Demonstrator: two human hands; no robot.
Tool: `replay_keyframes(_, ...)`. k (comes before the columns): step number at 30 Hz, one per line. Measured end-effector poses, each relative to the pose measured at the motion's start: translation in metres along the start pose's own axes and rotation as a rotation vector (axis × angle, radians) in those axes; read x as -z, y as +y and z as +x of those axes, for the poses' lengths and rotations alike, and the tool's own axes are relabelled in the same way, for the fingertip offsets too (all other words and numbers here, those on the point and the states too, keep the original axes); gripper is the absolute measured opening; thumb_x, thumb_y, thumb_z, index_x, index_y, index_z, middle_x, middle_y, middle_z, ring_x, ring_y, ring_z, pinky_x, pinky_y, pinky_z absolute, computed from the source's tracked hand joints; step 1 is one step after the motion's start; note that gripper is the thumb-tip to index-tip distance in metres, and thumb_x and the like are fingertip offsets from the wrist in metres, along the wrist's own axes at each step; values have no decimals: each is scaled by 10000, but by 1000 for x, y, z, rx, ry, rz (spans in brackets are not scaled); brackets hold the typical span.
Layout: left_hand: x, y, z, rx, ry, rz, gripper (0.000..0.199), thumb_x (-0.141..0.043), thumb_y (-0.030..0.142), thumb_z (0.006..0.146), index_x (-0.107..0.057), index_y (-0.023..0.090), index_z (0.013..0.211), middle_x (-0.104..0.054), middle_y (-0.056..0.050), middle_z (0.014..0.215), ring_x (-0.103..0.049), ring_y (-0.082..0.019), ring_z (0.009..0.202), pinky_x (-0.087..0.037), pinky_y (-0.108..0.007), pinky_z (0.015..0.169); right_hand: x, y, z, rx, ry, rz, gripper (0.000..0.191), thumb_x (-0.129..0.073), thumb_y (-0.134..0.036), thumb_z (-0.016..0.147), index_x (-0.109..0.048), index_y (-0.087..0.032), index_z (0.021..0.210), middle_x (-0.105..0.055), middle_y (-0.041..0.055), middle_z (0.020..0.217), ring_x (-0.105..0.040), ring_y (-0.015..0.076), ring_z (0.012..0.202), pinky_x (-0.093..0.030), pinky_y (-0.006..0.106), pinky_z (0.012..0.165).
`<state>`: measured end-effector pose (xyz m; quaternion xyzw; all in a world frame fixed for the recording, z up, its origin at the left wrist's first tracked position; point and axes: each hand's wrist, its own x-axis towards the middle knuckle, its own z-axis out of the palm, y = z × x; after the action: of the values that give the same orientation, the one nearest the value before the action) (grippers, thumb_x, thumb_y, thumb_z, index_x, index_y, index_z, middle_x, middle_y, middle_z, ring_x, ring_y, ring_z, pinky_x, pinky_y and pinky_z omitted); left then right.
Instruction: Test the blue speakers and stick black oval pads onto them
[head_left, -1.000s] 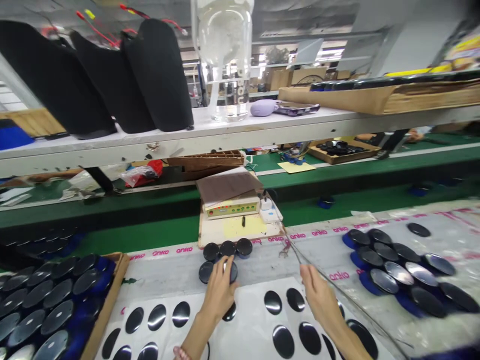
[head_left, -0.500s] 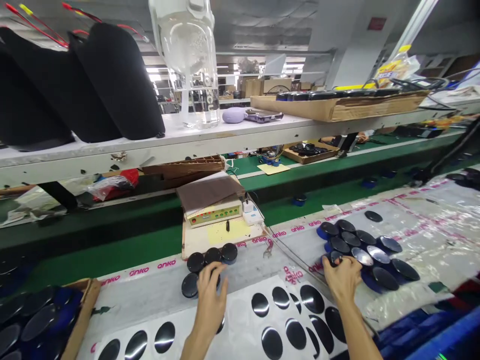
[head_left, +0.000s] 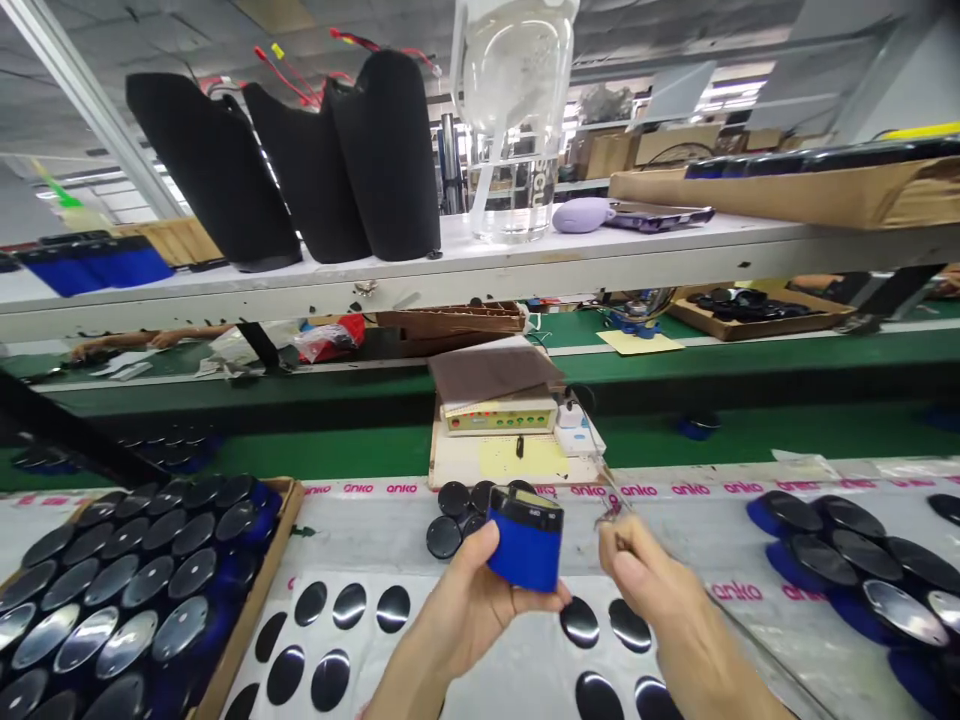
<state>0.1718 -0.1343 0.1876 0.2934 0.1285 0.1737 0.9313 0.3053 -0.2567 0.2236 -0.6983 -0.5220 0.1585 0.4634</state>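
Observation:
A blue cylindrical piece with a black top [head_left: 526,541] is gripped between the thumb and fingers of my left hand [head_left: 472,620], raised over the bench. To its right, my right hand [head_left: 651,590] has its fingers curled in; whatever they may hold is hidden. Behind the held piece stands a small group of black-topped pieces [head_left: 444,537]. Black round stickers [head_left: 330,680] lie in rows on white sheets below and around my hands. Further right is a larger group of blue pieces with black tops [head_left: 821,560].
A cardboard box [head_left: 255,590] full of black-topped pieces is at the left. Behind my hands sits a device with buttons [head_left: 501,416]. The shelf [head_left: 637,262] above carries a clear bottle [head_left: 517,120] and black covers [head_left: 390,160]. A cable runs along the right.
The view has turned left. My left hand has taken hold of a blue piece and lifted it. My right hand has left the right-hand group and come near the left.

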Motion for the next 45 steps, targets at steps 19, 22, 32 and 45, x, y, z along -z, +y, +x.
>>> replay_keyframes(19,-9,5,-12,10,127,-103,442,-355,412,935,-648,94,1028,-676,-143,907,-641,-224,817,-540,-365,670,-13,2,0,293,-90,-140,278,-410,-236,949,-375,-204,675,-401,-55,577,-381,82,504,-261,229,477)
replay_keyframes(22,-4,1,-14,-13,67,-73,546,-419,562,868,-623,101,1078,-666,-143,927,-642,-221,799,-537,-306,586,-13,1,2,285,-87,-163,307,-418,-236,947,-341,-204,652,-387,-60,562,-373,81,496,-255,231,478)
replay_keyframes(32,-9,1,-21,-15,135,132,516,-613,583,738,-579,134,990,-659,-105,866,-640,-216,715,-479,-331,671,-1,-2,4,280,-213,-241,306,-397,-271,951,-436,-210,653,-439,-42,574,-417,99,503,-296,240,501)
replay_keyframes(45,-23,19,-24,-381,202,1353,703,-738,447,663,-450,262,1277,-491,-92,1178,-515,-268,1044,-433,-383,890,-11,23,3,118,-241,-119,185,-331,-253,956,-491,-223,869,-571,-14,689,-521,124,574,-387,227,522)
